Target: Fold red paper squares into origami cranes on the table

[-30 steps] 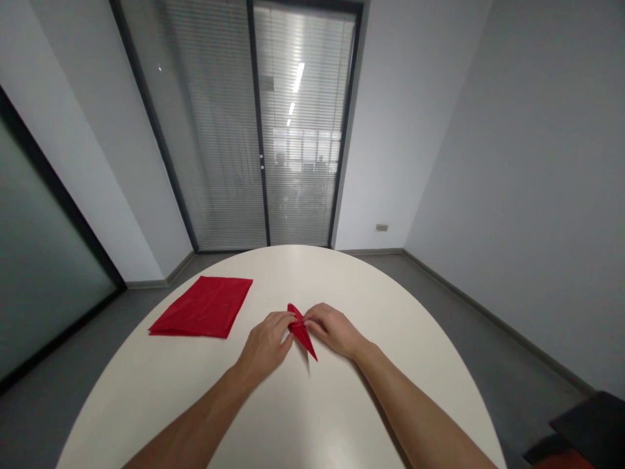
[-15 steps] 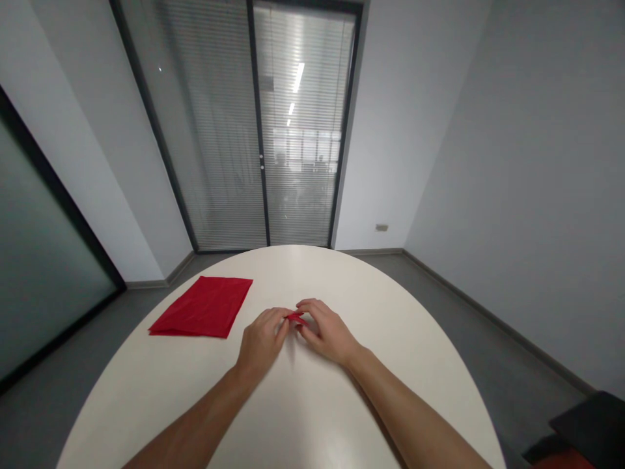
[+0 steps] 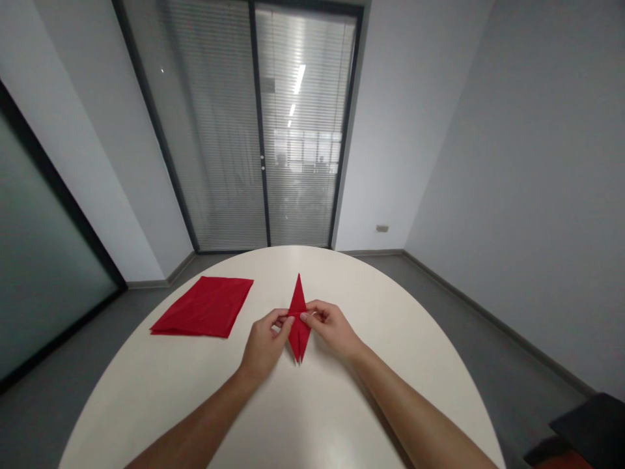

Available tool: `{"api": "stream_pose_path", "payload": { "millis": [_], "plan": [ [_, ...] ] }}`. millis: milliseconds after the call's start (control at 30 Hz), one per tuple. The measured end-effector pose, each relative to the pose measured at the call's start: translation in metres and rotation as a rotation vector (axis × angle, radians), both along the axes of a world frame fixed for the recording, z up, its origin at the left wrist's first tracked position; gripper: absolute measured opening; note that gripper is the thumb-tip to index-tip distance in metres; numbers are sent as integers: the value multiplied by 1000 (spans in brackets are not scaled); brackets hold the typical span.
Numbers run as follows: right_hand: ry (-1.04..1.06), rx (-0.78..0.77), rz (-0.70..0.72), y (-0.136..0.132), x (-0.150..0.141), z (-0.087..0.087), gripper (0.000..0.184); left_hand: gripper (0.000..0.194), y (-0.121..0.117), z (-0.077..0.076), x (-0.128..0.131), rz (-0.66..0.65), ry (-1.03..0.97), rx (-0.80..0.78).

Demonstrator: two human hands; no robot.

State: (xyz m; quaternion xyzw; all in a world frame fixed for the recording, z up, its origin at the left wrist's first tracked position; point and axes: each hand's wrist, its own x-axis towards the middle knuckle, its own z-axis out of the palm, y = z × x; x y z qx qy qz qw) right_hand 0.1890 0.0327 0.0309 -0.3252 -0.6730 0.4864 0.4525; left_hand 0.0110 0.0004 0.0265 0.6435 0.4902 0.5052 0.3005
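A narrow, pointed piece of folded red paper [image 3: 297, 317] stands upright over the round white table [image 3: 303, 404], its long tip pointing away from me and two short points hanging toward me. My left hand [image 3: 263, 344] pinches its left side at the middle with thumb and fingers. On the other side, my right hand [image 3: 332, 329] pinches it at the same height. Both hands are closed on the paper.
A stack of flat red paper sheets [image 3: 202, 306] lies on the table to the left of my hands. Glass doors with blinds [image 3: 258, 130] stand behind the table. A dark object [image 3: 586, 423] sits on the floor at the lower right.
The folded paper was small and bunched between my fingers half a second ago; now it is turned upright and opened out into a long diamond shape held by both hands.
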Motion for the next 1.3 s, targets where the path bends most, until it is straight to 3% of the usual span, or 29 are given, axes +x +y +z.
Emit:
{"api": "stream_pose_path", "payload": {
  "millis": [300,600,1000,1300],
  "plan": [
    [41,-146,54,8,5,-9,40,34,11,-9,-1,-93,-185,-157],
    [34,-234,85,12,12,-14,33,33,15,-14,1,-132,-264,-237],
    [-67,-200,62,12,15,-11,31,25,14,-10,2,-105,-318,-250],
    [-60,-133,42,15,15,-22,34,27,11,-6,3,-105,-285,-253]
  ]
}}
